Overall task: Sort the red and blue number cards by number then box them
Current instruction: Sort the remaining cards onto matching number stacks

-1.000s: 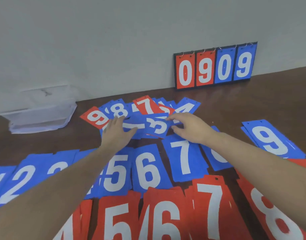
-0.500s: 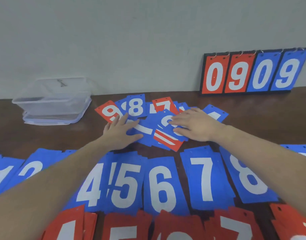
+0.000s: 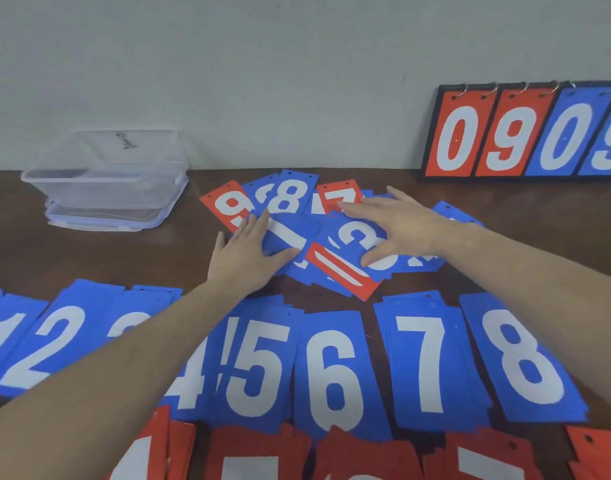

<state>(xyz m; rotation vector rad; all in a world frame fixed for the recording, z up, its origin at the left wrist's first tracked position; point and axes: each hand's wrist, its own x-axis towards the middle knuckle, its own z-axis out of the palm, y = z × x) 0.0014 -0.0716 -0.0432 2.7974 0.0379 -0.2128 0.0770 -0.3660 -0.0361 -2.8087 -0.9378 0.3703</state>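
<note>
A loose heap of mixed red and blue number cards [image 3: 335, 271] lies at the middle of the brown table. My left hand [image 3: 248, 254] rests flat on the heap's left side, fingers spread over a blue card. My right hand [image 3: 397, 226] lies on the right side, fingers apart, thumb on a blue 3 card [image 3: 356, 237]. Nearer me runs a row of blue stacks, 1 to 8, such as the blue 6 [image 3: 335, 372]. Red stacks [image 3: 262, 455] line the bottom edge, partly cut off. A clear plastic box [image 3: 106, 178] stands at the back left.
A scoreboard flip stand [image 3: 525, 133] showing 0 9 0 9 leans against the grey wall at the back right. Bare brown table [image 3: 89, 261] lies between the box and the blue row.
The view has swung left and down, bringing the plastic box into view. Both hands stay on the heap; the right hand has spread the cards, uncovering a red card and the blue 3.
</note>
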